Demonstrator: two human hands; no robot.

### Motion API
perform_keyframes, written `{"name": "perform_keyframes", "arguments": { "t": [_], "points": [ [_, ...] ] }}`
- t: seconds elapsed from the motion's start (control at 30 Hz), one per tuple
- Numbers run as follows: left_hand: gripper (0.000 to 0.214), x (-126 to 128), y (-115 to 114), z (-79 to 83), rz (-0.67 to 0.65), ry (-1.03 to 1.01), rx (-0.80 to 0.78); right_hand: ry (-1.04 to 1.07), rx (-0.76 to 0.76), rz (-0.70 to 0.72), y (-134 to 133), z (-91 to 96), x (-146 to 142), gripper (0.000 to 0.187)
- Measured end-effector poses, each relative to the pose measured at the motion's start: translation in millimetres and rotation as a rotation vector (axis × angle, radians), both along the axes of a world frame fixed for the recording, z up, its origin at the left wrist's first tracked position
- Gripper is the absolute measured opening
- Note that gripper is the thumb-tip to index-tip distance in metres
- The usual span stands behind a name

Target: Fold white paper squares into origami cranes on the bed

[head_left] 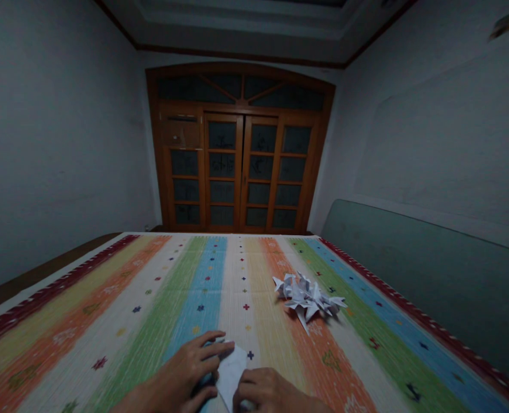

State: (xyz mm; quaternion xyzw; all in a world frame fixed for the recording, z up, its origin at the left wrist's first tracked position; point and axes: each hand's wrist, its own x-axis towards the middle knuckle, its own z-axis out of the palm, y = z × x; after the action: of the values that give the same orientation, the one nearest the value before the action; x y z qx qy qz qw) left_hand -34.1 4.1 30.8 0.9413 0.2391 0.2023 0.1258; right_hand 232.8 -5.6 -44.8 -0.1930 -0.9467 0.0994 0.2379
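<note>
A folded piece of white paper (232, 370) lies on the striped tablecloth at the near edge of the view, between my two hands. My left hand (190, 367) grips it from the left, with the fingertips over its upper left edge and the thumb lower down. At its lower right, my right hand (267, 391) is closed on the paper, its fingers curled and the fingertips partly hidden. Farther off to the right sits a pile of pointed white origami pieces (306, 298), apart from both hands.
The tablecloth (151, 310) has coloured stripes and covers the table. A pale greenish panel (409, 258) stands along the table's right side. Beyond the far edge are wooden doors with glass panes (241, 166), and white walls rise on both sides.
</note>
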Motion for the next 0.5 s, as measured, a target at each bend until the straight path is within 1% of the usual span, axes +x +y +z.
{"name": "perform_keyframes", "arguments": {
  "t": [0.03, 0.07, 0.1, 0.13, 0.17, 0.23, 0.3, 0.37, 0.5],
  "points": [
    [0.026, 0, 0, -0.8, -0.004, 0.002, -0.018, -0.004, 0.037, 0.001, 1, 3.3, 2, 0.01],
    [0.024, -1, 0, -1.9, -0.006, 0.001, -0.034, -0.008, 0.078, 0.031, 2, 8.0, 4, 0.011],
    [0.023, -1, 0, -2.9, -0.004, -0.001, -0.045, 0.012, 0.093, 0.011, 2, 13.8, 6, 0.009],
    [0.023, -1, 1, -3.4, 0.001, -0.001, -0.052, 0.018, 0.077, -0.024, 3, 20.4, 8, 0.004],
    [0.023, -1, 1, -3.4, 0.01, 0.004, -0.057, 0.038, 0.052, -0.068, 2, 27.1, 10, 0.004],
    [0.022, 0, 2, -1.3, 0.027, 0.008, -0.064, 0.085, -0.018, -0.195, 1, 39.0, 12, 0.014],
    [0.02, 2, 2, 2.2, 0.038, -0.004, -0.067, 0.128, -0.044, -0.298, 2, 45.7, 12, 0.021],
    [0.024, 4, 1, 5.2, 0.037, -0.013, -0.061, 0.163, -0.032, -0.394, 4, 46.5, 11, 0.025],
    [0.044, 4, -1, 5.2, 0.03, -0.01, -0.004, 0.211, -0.027, -0.586, 8, 38.8, 10, 0.027]
  ]
}}
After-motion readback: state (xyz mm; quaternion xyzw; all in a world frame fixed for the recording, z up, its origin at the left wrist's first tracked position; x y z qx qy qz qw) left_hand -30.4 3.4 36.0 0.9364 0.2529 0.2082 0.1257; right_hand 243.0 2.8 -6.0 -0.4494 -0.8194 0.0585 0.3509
